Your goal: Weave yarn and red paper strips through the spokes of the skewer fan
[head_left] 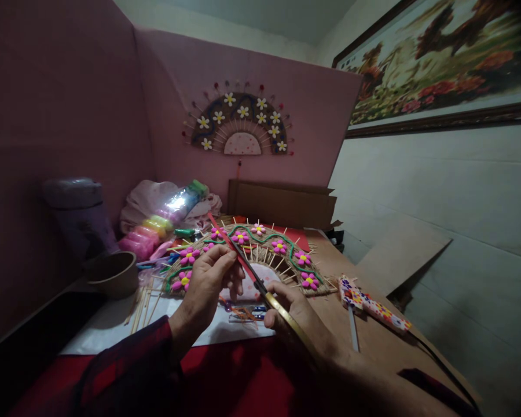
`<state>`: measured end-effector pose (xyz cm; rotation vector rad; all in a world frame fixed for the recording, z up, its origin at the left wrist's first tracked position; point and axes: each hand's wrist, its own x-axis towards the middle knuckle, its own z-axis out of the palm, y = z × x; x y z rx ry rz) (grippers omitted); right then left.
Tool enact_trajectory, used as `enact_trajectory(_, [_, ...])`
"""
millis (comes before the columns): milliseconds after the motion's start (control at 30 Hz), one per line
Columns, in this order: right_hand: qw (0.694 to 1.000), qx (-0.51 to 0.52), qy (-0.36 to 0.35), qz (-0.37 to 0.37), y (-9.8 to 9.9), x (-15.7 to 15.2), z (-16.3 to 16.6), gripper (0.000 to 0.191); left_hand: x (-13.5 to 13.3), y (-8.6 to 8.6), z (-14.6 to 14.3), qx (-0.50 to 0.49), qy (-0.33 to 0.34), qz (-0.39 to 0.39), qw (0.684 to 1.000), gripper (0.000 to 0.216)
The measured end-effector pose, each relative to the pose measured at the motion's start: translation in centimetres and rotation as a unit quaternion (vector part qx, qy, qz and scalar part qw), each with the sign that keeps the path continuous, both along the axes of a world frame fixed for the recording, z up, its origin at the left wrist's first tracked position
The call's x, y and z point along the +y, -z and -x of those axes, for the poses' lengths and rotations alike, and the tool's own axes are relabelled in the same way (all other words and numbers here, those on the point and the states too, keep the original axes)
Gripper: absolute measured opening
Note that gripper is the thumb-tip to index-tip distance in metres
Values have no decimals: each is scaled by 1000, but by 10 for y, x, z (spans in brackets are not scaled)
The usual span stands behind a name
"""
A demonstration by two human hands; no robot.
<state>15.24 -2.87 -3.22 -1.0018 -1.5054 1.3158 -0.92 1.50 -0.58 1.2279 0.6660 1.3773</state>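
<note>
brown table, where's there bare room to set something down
There is a bare patch of table between the flowered glue gun and the right forearm. The white sheet also has room left of the sticks, in front of the pot. It is crowded around the left hand, with the lower fan and colourful packets beyond.

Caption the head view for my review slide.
Left hand pinching a red strip, right hand gripping gold-handled scissors, before a fan-shaped piece with pink flowers.
</note>
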Motion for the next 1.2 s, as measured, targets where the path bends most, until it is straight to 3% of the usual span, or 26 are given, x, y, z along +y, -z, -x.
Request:
enact_trajectory(700, [999, 16, 9, 29, -7, -4, 4, 39, 2, 0, 0, -3, 6, 4, 1000, 18])
enact_trajectory(1033, [1000, 2, 24, 12, 0, -1, 2, 31, 0, 0, 0, -5, 12, 7, 1000, 18])
enact_trajectory(1200, [999, 39, 32, 4, 6, 4, 3, 45, 3, 0, 2, -33, 24, 36, 998, 16])
